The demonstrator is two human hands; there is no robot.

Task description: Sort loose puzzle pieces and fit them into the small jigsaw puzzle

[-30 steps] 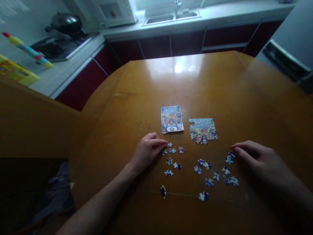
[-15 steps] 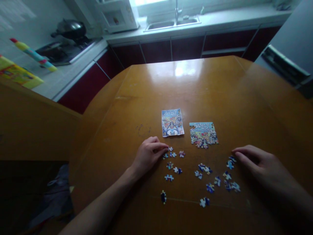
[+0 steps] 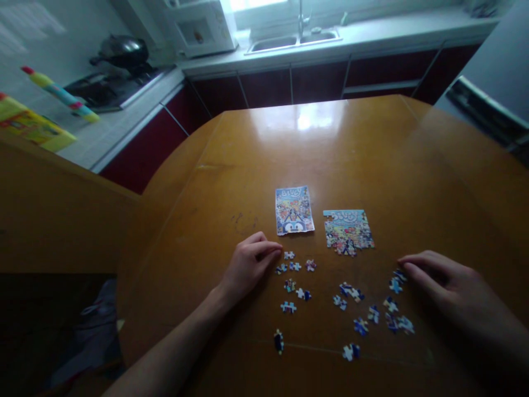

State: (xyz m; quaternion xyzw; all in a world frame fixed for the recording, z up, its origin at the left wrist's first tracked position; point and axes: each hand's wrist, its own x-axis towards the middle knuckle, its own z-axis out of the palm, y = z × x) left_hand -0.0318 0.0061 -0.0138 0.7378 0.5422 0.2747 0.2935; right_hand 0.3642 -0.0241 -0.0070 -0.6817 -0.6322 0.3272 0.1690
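Note:
My left hand [image 3: 253, 262] rests on the table with its thumb and fingers closed together, and nothing shows between the tips. Just right of those tips lies a puzzle piece [image 3: 289, 255], among several loose pieces. My right hand [image 3: 442, 275] is closed in a pinch at the top of another group; a dark blue puzzle piece [image 3: 399, 274] lies right by its thumb. Whatever the right fingertips hold, if anything, is hidden. Between and beyond the hands is a partly joined puzzle [image 3: 349, 231], its lower edge uneven. A printed picture sheet [image 3: 294, 210] lies left of it.
The wooden table [image 3: 264, 149] has scattered pieces near its front, including a dark one [image 3: 279, 342] and a white-and-blue one [image 3: 350, 352]. Beyond stand a counter with a sink [image 3: 275, 43], a microwave [image 3: 202, 30] and a wok [image 3: 124, 51] on the stove.
The view has shifted a little, so the table items appear slightly lower and further right. My left fingertips look slightly further from the nearest piece. Both hands otherwise keep their poses.

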